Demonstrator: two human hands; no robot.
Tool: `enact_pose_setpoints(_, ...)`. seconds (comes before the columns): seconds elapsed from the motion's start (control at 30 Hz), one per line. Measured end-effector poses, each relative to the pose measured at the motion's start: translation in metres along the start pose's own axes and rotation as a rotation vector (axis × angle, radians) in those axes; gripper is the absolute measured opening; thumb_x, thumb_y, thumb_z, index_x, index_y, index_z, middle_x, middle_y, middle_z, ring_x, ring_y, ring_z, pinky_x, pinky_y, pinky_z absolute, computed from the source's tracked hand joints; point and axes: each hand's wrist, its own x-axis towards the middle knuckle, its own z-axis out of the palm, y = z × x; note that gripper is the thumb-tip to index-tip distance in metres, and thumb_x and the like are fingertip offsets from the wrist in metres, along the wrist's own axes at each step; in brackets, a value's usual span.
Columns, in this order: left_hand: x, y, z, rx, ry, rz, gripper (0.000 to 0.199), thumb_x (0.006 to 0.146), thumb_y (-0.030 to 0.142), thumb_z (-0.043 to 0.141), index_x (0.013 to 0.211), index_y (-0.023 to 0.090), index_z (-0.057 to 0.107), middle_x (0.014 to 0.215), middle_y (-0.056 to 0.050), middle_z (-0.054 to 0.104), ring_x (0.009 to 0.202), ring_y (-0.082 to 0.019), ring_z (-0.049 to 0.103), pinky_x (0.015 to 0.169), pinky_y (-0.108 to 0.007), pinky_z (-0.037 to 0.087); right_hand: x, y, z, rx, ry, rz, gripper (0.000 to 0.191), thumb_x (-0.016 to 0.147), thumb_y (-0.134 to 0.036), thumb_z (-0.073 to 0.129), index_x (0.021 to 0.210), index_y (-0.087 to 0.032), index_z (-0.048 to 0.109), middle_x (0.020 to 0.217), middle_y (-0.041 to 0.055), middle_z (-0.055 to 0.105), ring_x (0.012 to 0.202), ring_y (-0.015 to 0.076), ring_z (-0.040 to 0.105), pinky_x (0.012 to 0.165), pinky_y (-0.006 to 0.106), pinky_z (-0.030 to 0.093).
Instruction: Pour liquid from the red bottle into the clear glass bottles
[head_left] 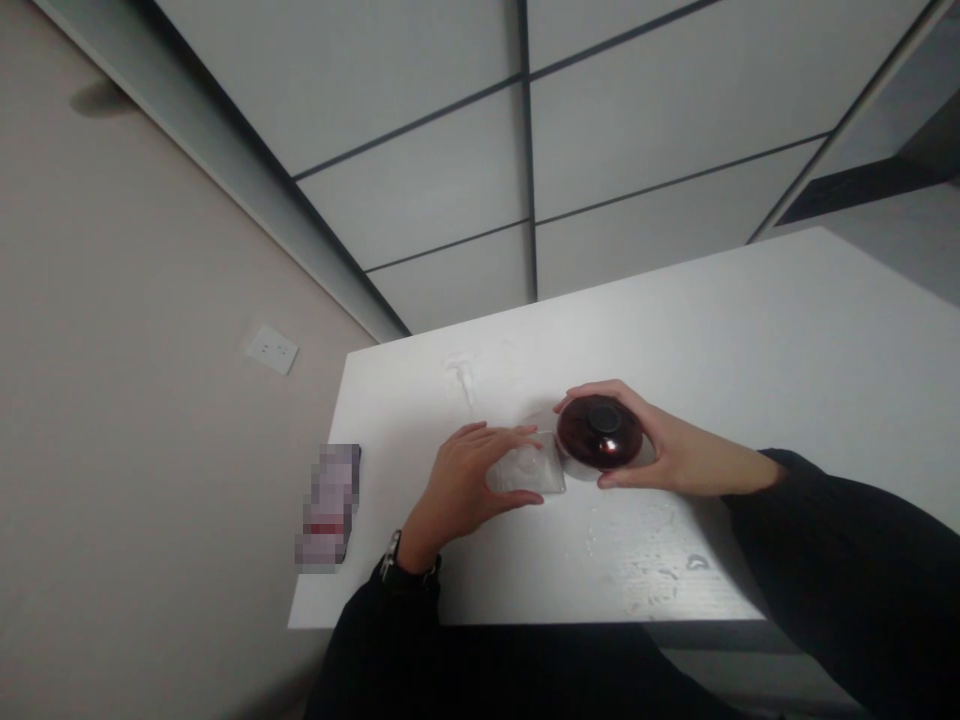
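Note:
My right hand [645, 450] is curved round a rounded, glossy dark-red piece [598, 432] with a small dark disc on top. A clear or pale part shows beneath it, and I cannot make out how the two join. My left hand [472, 475] has its thumb and fingers on either side of a clear, square-cornered container [532, 468] resting on the white table. The right edge of this container lies close beside the dark-red piece. Its contents are hard to make out.
Wet smears mark the white table [712, 350], behind the hands and near its front edge. A blurred-out phone-like object [328, 505] lies at the left edge. Beyond the table stand pale panelled doors [442, 170]; a wall with a socket [273, 349] is at left.

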Motion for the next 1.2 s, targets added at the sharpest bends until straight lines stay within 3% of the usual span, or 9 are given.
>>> enact_pose_setpoints(0.23, 0.0007, 0.004, 0.0002, -0.014, 0.014, -0.057, 0.064, 0.078, 0.046, 0.091, 0.133, 0.028, 0.064, 0.125, -0.005, 0.079, 0.114, -0.028, 0.075, 0.115, -0.052, 0.05, -0.0002, 0.0012, 0.0006, -0.007, -0.004, 0.004, 0.085, 0.079, -0.052, 0.086, 0.149, -0.029, 0.044, 0.147, 0.0152, 0.061, 0.137, 0.0358, 0.062, 0.115, 0.057, 0.05)
enact_pose_setpoints(0.37, 0.0024, 0.0065, -0.0007, 0.033, 0.005, -0.206, 0.066, 0.071, 0.047, 0.096, 0.126, 0.024, 0.067, 0.105, -0.005, 0.078, 0.094, -0.027, 0.076, 0.092, -0.043, 0.06, -0.0004, -0.0001, 0.0004, -0.006, -0.007, -0.008, 0.084, 0.08, -0.052, 0.086, 0.149, -0.029, 0.044, 0.147, 0.0159, 0.061, 0.137, 0.0355, 0.061, 0.115, 0.057, 0.05)
enact_pose_setpoints(0.43, 0.0028, 0.006, -0.0011, 0.041, 0.008, -0.208, 0.072, 0.069, 0.048, 0.097, 0.129, 0.024, 0.067, 0.116, -0.008, 0.077, 0.1, -0.029, 0.076, 0.089, -0.042, 0.061, -0.0004, -0.001, 0.0, -0.01, -0.008, -0.011, 0.084, 0.08, -0.052, 0.086, 0.149, -0.029, 0.044, 0.147, 0.0158, 0.061, 0.137, 0.036, 0.061, 0.114, 0.057, 0.051)
enact_pose_setpoints(0.57, 0.0026, 0.0035, -0.0005, -0.005, 0.02, -0.063, 0.067, 0.076, 0.042, 0.093, 0.135, 0.029, 0.062, 0.141, -0.005, 0.072, 0.124, -0.031, 0.071, 0.116, -0.052, 0.05, -0.0001, -0.0024, -0.0005, -0.017, -0.007, 0.005, 0.084, 0.08, -0.053, 0.086, 0.149, -0.03, 0.044, 0.147, 0.0152, 0.061, 0.136, 0.036, 0.062, 0.113, 0.057, 0.052)
enact_pose_setpoints(0.7, 0.0027, 0.0026, 0.0013, -0.047, 0.042, -0.18, 0.058, 0.066, 0.044, 0.099, 0.108, 0.024, 0.064, 0.127, -0.007, 0.079, 0.108, -0.031, 0.076, 0.095, -0.049, 0.06, 0.0, -0.002, -0.0002, -0.018, -0.003, 0.003, 0.084, 0.079, -0.054, 0.086, 0.148, -0.029, 0.044, 0.146, 0.0158, 0.061, 0.136, 0.0364, 0.062, 0.114, 0.057, 0.051)
enact_pose_setpoints(0.77, 0.0029, 0.0021, 0.0016, -0.039, 0.052, -0.188, 0.066, 0.064, 0.044, 0.1, 0.114, 0.024, 0.063, 0.127, -0.009, 0.078, 0.111, -0.032, 0.076, 0.092, -0.046, 0.061, -0.0001, -0.0013, -0.0001, -0.014, -0.009, 0.007, 0.085, 0.079, -0.054, 0.086, 0.149, -0.028, 0.044, 0.146, 0.0158, 0.061, 0.136, 0.0363, 0.062, 0.114, 0.056, 0.051)
enact_pose_setpoints(0.93, 0.0023, 0.0001, 0.0017, 0.012, 0.034, -0.029, 0.067, 0.074, 0.042, 0.095, 0.131, 0.028, 0.062, 0.139, -0.008, 0.073, 0.124, -0.03, 0.072, 0.117, -0.053, 0.049, -0.0005, 0.0, -0.0003, -0.02, -0.006, 0.015, 0.086, 0.079, -0.053, 0.086, 0.149, -0.029, 0.044, 0.148, 0.0151, 0.06, 0.137, 0.0359, 0.061, 0.115, 0.056, 0.05)
enact_pose_setpoints(1.1, 0.0014, 0.0012, 0.0034, 0.054, 0.038, -0.214, 0.076, 0.065, 0.05, 0.099, 0.127, 0.022, 0.066, 0.118, -0.01, 0.076, 0.098, -0.03, 0.075, 0.087, -0.045, 0.061, -0.0003, 0.0006, -0.0004, -0.007, -0.011, 0.021, 0.087, 0.079, -0.054, 0.086, 0.15, -0.028, 0.044, 0.148, 0.0155, 0.061, 0.137, 0.0371, 0.061, 0.114, 0.057, 0.05)
enact_pose_setpoints(1.2, 0.0009, 0.0001, 0.0038, 0.061, 0.057, -0.121, 0.086, 0.069, 0.049, 0.097, 0.141, 0.024, 0.058, 0.137, -0.013, 0.07, 0.114, -0.031, 0.073, 0.098, -0.047, 0.059, -0.0001, 0.0008, -0.0003, -0.001, -0.014, 0.027, 0.087, 0.078, -0.053, 0.086, 0.151, -0.028, 0.044, 0.147, 0.0154, 0.061, 0.137, 0.0373, 0.061, 0.114, 0.057, 0.05)
